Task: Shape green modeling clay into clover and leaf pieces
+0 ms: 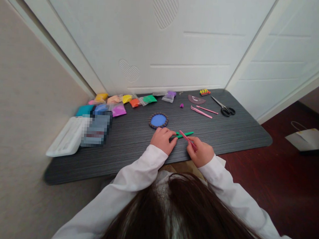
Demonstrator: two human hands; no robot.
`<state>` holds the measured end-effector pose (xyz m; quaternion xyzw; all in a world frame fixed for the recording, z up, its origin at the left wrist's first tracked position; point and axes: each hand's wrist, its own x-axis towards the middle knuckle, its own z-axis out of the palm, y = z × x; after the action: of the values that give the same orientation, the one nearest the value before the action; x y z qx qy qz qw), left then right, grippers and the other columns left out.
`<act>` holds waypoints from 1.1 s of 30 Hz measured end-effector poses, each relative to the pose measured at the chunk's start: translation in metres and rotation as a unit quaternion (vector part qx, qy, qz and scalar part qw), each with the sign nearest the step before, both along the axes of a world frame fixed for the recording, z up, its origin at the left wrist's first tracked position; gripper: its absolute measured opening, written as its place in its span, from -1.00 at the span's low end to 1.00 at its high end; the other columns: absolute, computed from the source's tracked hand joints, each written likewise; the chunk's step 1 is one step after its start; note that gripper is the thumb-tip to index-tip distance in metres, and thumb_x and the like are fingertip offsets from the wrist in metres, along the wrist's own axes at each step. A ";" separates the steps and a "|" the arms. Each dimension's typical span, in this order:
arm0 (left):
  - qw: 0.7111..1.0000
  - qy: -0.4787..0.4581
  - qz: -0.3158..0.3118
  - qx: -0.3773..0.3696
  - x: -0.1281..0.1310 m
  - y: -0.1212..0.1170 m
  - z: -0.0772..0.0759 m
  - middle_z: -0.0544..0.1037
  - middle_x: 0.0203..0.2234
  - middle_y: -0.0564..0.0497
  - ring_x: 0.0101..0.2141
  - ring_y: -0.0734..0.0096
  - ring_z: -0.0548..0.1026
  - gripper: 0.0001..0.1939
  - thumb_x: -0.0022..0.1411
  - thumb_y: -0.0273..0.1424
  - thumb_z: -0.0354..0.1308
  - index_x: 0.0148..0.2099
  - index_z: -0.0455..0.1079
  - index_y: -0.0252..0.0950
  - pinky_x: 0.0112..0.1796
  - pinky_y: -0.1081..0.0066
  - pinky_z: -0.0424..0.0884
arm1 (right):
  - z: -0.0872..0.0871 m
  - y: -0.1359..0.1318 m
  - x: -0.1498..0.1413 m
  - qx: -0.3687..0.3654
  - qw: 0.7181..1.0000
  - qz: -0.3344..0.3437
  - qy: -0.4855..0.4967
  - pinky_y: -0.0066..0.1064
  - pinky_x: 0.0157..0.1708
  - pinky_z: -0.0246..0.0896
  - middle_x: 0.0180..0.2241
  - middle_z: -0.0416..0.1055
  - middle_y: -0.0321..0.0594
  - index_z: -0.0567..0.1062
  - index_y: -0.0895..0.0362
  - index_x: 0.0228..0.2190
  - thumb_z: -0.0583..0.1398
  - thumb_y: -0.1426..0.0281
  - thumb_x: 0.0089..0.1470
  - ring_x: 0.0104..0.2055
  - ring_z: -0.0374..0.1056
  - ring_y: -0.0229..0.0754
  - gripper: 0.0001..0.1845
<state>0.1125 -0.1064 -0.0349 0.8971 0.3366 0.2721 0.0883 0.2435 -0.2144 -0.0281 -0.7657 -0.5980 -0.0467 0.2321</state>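
The green strip (pixel 189 133) is laid on the dark table (pixel 133 141), close to the near edge, and is taken here as the centre of the clock. Its nine o'clock end is met by the fingertips of the left hand (pixel 163 139); whether it is pinched or only pressed down cannot be told. At four o'clock the pink tool (pixel 185 136) is grasped in the closed fingers of the right hand (pixel 200 152), with its tip aimed toward ten o'clock and carried across the strip; whether contact is made cannot be seen. For good work, the strip should probably be steadied lightly, since soft material would be easily dented, and the left fingertips, very near the tip, are best kept out of its path. The tool should be pressed straight down rather than dragged, so that the strip is not stretched or rolled. Care is also called for at ten o'clock, where the blue disc (pixel 158 120) with its brown beaded rim (pixel 150 124) is placed just beyond the left hand and could be nudged by the knuckles
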 end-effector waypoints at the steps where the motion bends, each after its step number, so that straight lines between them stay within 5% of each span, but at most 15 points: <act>1: 1.000 0.003 -0.002 0.003 0.001 0.000 0.000 0.44 -0.40 -0.02 -0.32 0.34 0.30 -0.79 0.07 -0.30 0.01 -0.31 0.39 -0.28 -0.21 0.34 0.23 | 0.001 0.000 0.000 -0.001 1.000 0.001 -0.006 -0.49 -0.50 0.05 -0.51 0.47 -0.26 0.39 0.10 -0.24 -0.01 0.34 0.01 -0.50 0.37 -0.22 -0.71; 33: 0.999 0.045 -0.017 -0.001 0.017 -0.002 0.001 0.41 -0.44 -0.03 -0.37 0.35 0.29 -0.83 0.07 -0.35 0.00 -0.35 0.39 -0.27 -0.25 0.32 0.23 | -0.003 0.010 -0.017 -0.021 0.989 -0.042 -0.139 -0.43 -0.54 -0.14 -0.62 0.45 -0.23 0.41 0.13 -0.36 -0.03 0.36 0.00 -0.62 0.31 -0.27 -0.75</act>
<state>0.1295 -0.1084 -0.0336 0.9139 0.3254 0.2299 0.0782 0.2265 -0.2048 -0.0315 -0.7812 -0.5922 -0.1501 0.1284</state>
